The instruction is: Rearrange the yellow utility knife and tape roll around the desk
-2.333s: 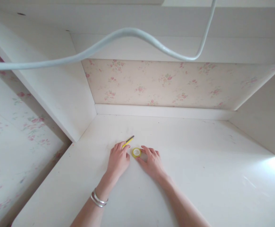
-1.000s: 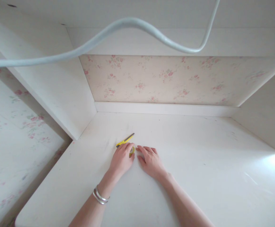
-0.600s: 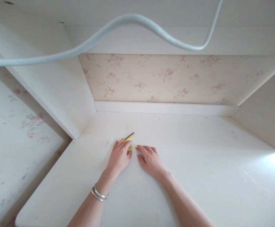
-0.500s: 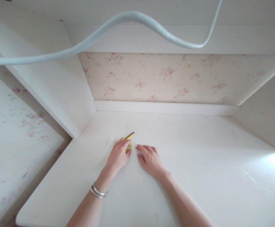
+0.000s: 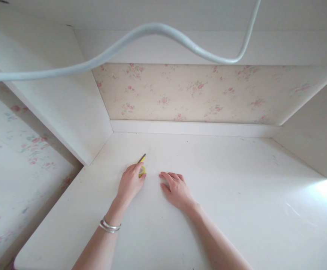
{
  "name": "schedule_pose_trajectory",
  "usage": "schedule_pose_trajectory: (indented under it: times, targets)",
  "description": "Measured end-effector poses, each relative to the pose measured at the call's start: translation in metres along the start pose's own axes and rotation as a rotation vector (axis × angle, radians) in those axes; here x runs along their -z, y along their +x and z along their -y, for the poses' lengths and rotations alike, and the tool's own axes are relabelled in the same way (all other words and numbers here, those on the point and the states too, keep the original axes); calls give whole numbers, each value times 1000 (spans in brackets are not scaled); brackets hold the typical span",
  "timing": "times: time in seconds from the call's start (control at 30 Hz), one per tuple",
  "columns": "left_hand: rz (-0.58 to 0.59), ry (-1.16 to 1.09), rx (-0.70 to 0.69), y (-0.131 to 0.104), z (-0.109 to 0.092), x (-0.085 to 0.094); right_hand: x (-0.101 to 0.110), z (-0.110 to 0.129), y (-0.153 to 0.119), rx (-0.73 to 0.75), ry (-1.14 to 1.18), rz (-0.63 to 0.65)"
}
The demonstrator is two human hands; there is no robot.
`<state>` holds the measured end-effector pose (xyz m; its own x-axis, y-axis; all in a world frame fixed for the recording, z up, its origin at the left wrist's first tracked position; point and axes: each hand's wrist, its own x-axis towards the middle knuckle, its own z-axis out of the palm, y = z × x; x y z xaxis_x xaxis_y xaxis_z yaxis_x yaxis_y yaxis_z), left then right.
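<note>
My left hand (image 5: 130, 181) is closed over a yellow ring-shaped thing (image 5: 142, 171) with a pale middle, low on the white desktop. From under the same fingers a slim dark-and-yellow stick (image 5: 142, 158) points up and to the right. Whether these are two things or parts of one, I cannot tell, as the hand covers where they would meet. A short way to the right, my right hand (image 5: 177, 190) rests on the desktop with its fingers stretched out and nothing in them.
The white desktop (image 5: 222, 210) runs back to a low ledge (image 5: 194, 127) below floral wallpaper (image 5: 157, 88). White side panels (image 5: 67, 101) stand left and right. A pale cable (image 5: 107, 56) crosses the upper view, close to the camera.
My left hand has slid left with the yellow ring-shaped thing and the stick, widening the gap between my hands. My right hand has hardly moved. The view has shifted slightly.
</note>
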<state>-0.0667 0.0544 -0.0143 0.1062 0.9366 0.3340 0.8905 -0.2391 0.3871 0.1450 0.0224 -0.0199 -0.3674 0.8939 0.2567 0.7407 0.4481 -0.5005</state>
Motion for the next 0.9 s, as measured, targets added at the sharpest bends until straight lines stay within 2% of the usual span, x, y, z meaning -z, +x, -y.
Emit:
schedule_pose_trajectory:
  times: [0.2,0.37,0.47,0.6,0.7,0.77,0.9]
  targets:
    - [-9,-61,0,9,8,12,1,-2,2,-18,48,-7]
    - [14,-19,-42,47,31,24,1,-4,5,-48,85,-13]
    - [50,23,-54,74,53,16,0,-6,6,-53,106,-19]
    - [182,19,-54,96,76,-2,-2,-11,7,-71,128,-43]
    - [293,-46,-98,98,80,-10,-3,-15,8,-84,142,-61]
    - [335,-105,-88,95,76,-9,-4,-16,8,-86,144,-61]
    - [322,-209,26,81,64,4,-5,-17,9,-102,147,-67]
